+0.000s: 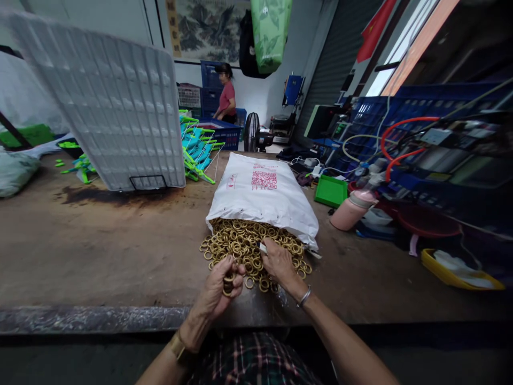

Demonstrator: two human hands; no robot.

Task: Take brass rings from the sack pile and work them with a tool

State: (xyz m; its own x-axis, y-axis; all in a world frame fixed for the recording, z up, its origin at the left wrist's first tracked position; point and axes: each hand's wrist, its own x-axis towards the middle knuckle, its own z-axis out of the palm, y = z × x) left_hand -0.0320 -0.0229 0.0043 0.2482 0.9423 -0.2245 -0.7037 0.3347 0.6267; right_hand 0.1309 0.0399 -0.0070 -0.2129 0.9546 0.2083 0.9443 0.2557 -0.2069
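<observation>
No words or numbers can be read. The white sack bears a red QR code beside tiny red print; the far wall painting has blurred gold characters down its left edge.

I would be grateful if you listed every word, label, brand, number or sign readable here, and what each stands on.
No wording is readable.
White plastic sack: a square red QR code and red print around it, too small to read.
Tall yellow strip beside the grey landscape picture: dark vertical characters, too blurred.
</observation>
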